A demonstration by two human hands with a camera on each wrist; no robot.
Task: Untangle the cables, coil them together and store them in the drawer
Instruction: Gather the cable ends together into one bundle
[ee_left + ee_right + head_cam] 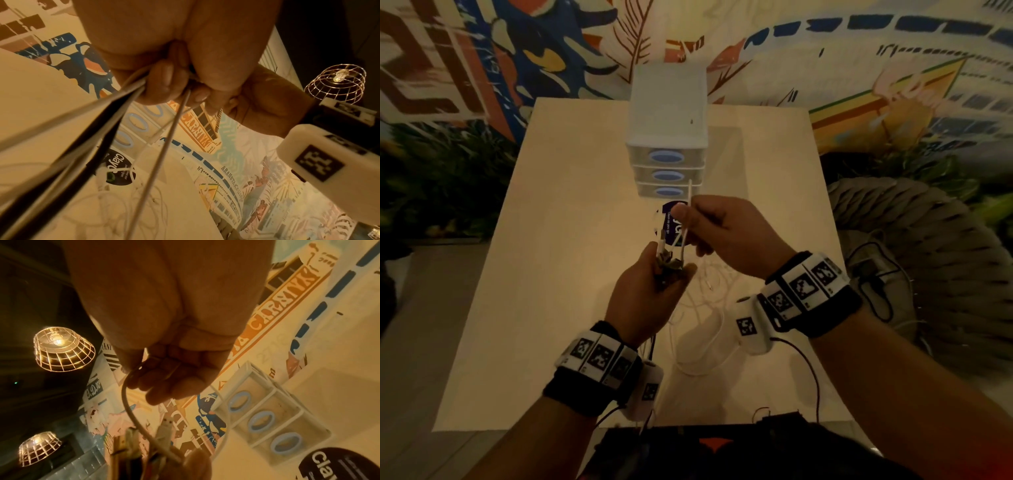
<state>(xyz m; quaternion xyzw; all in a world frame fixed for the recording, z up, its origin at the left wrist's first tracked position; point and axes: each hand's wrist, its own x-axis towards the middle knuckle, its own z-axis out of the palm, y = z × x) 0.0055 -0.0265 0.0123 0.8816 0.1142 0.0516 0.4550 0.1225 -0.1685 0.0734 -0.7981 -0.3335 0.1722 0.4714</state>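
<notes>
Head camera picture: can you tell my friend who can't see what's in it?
Two hands hold cables above a pale table: left hand grips a bundle of ends, right hand pinches a white cable. Behind stands a small closed drawer unit.

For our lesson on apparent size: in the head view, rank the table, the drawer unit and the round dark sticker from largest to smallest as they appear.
1. table
2. drawer unit
3. round dark sticker, partly hidden by the hands

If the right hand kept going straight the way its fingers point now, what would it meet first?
The right hand points left across the table, pinching a white cable. It would likely pass just above the left hand and its cable ends; otherwise free, though depth is unclear.
</notes>
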